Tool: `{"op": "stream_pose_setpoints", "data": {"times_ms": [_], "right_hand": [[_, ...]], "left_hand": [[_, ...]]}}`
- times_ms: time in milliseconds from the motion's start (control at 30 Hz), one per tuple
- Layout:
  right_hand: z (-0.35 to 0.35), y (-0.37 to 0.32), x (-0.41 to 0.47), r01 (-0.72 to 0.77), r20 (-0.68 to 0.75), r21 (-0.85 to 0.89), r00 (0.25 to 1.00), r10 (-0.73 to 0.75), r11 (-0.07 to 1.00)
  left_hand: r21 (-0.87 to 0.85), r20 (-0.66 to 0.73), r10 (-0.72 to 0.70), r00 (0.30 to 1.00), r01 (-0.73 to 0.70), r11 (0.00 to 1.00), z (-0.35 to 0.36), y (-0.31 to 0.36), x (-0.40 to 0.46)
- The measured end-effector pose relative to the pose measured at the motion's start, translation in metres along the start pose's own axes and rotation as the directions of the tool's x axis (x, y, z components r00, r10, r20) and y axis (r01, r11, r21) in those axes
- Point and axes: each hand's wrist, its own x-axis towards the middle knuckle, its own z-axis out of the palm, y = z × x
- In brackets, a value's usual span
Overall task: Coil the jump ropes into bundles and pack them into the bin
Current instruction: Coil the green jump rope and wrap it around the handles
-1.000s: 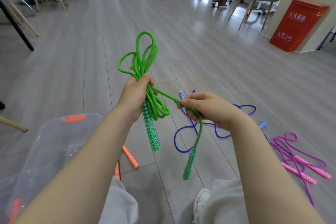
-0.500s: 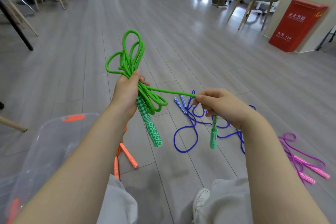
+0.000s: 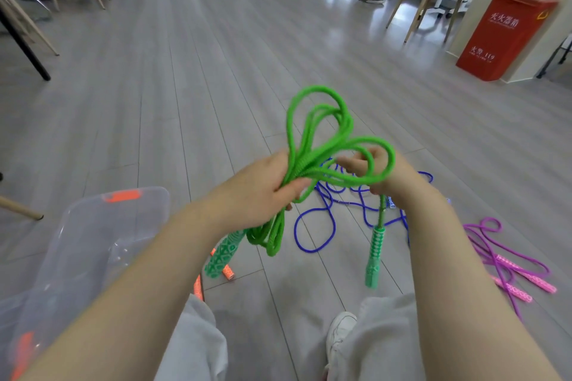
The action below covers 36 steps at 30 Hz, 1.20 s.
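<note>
1. On the grey plank floor [image 3: 192, 96] beyond the hands lies a loose blue jump rope [image 3: 312, 226], partly hidden behind the green one. A purple jump rope with pink patterned handles [image 3: 507, 260] lies near the right edge of the floor in view. Orange patterned handles [image 3: 227, 272] lie on the floor below the left wrist.
2. A clear plastic storage bin with orange latches [image 3: 93, 244] stands at the lower left, just beside the person's left leg. Pale grey trousers and a white shoe [image 3: 340, 328] fill the bottom of the view.
3. Grey chairs on wooden legs stand at the far left and far right. A red metal cabinet [image 3: 501, 37] stands against the right wall, and a standing person's legs show at the far edge.
4. The left hand [image 3: 263, 189] grips the gathered middle of the bright green braided jump rope [image 3: 312, 148], held above the floor in front of the knees. Its loops fan upward and away; shorter loops hang below the fist.
5. The right hand [image 3: 383, 173] has fingers curled round a strand of the same rope, with one loop passing over its knuckles.
6. One green patterned handle [image 3: 373, 260] hangs nearly vertical below the right hand, butt end down. The other handle [image 3: 223, 254] slants down and left beneath the left wrist.
7. The cabinet bears white Chinese characters and what looks like the number 119; the characters are too blurred to read.
</note>
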Motion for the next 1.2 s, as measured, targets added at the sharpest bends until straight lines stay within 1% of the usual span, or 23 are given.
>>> {"op": "stream_pose_setpoints", "data": {"times_ms": [33, 100, 200, 300, 367, 433, 467, 500, 533, 567, 633, 667, 733, 767, 833, 900, 967, 1067, 1133, 1200], "right_hand": [[0.0, -0.001, 0.0, 0.026, -0.031, 0.024, 0.999, -0.025, 0.999], [0.001, -0.004, -0.001, 0.039, -0.088, 0.122, 0.996, -0.029, 0.992], [0.001, -0.005, -0.001, 0.026, -0.097, 0.286, 0.995, 0.002, 0.958], [-0.002, -0.005, -0.002, 0.012, -0.083, 0.326, 0.996, 0.015, 0.945], [-0.002, -0.006, 0.0, 0.003, -0.086, 0.349, 0.996, 0.029, 0.937], [-0.001, -0.004, 0.002, -0.024, -0.096, 0.376, 0.993, 0.065, 0.926], [-0.001, -0.003, 0.004, -0.045, -0.102, 0.381, 0.991, 0.091, 0.923], [-0.002, 0.0, 0.006, -0.069, -0.105, 0.378, 0.988, 0.117, 0.923], [-0.002, 0.002, 0.007, -0.093, -0.103, 0.365, 0.985, 0.14, 0.926], [-0.001, 0.005, 0.008, -0.114, -0.097, 0.342, 0.983, 0.156, 0.933], [0.0, 0.009, 0.009, -0.141, -0.081, 0.275, 0.982, 0.169, 0.951], [0.001, 0.01, 0.009, -0.141, -0.078, 0.224, 0.984, 0.162, 0.964], [0.004, 0.009, 0.009, -0.104, -0.08, 0.086, 0.991, 0.111, 0.991], [0.005, 0.007, 0.008, -0.065, -0.082, 0.028, 0.994, 0.068, 0.997], [0.007, -0.001, 0.005, 0.042, -0.115, -0.013, 0.992, -0.043, 0.999], [0.009, -0.012, 0.0, 0.164, -0.184, 0.0, 0.97, -0.161, 0.986], [0.011, -0.025, -0.008, 0.271, -0.226, 0.04, 0.94, -0.255, 0.962], [0.017, -0.038, -0.018, 0.364, -0.204, 0.132, 0.92, -0.334, 0.922], [0.018, -0.041, -0.019, 0.364, -0.214, 0.183, 0.921, -0.324, 0.913], [0.014, -0.041, -0.017, 0.352, -0.256, 0.26, 0.923, -0.288, 0.899]], "left_hand": [[0.092, 0.068, 0.002, 0.998, -0.008, 0.996, 0.003, -0.001, 0.0], [0.216, 0.157, -0.021, 0.987, -0.014, 0.976, 0.007, -0.002, 0.001], [0.334, 0.192, -0.084, 0.978, 0.015, 0.942, 0.011, -0.009, 0.003], [0.397, 0.135, -0.148, 0.98, 0.083, 0.914, 0.018, -0.019, 0.008], [0.4, 0.061, -0.158, 0.986, 0.121, 0.909, 0.022, -0.025, 0.011], [0.39, -0.012, -0.144, 0.989, 0.137, 0.911, 0.022, -0.025, 0.013], [0.369, -0.031, -0.122, 0.992, 0.125, 0.921, 0.019, -0.024, 0.014], [0.341, -0.02, -0.098, 0.995, 0.099, 0.935, 0.016, -0.022, 0.013], [0.309, 0.034, -0.077, 0.997, 0.062, 0.949, 0.013, -0.019, 0.011], [0.279, 0.12, -0.062, 0.991, 0.026, 0.96, 0.011, -0.016, 0.008], [0.256, 0.32, -0.085, 0.944, 0.0, 0.967, 0.014, -0.015, 0.002], [0.284, 0.389, -0.103, 0.915, -0.012, 0.959, 0.021, -0.016, 0.0], [0.415, 0.453, -0.157, 0.878, -0.052, 0.908, 0.039, -0.019, 0.001], [0.497, 0.451, -0.184, 0.873, -0.075, 0.865, 0.049, -0.02, 0.002], [0.614, 0.411, -0.198, 0.89, -0.11, 0.782, 0.061, -0.02, 0.003], [0.645, 0.342, -0.213, 0.915, -0.063, 0.761, 0.063, -0.023, 0.006], [0.632, 0.253, -0.258, 0.932, 0.043, 0.774, 0.056, -0.029, 0.008], [0.524, 0.123, -0.292, 0.948, 0.188, 0.831, 0.039, -0.042, 0.014], [0.452, 0.052, -0.263, 0.963, 0.213, 0.866, 0.029, -0.045, 0.016], [0.397, -0.022, -0.236, 0.972, 0.225, 0.89, 0.023, -0.043, 0.015]]}}
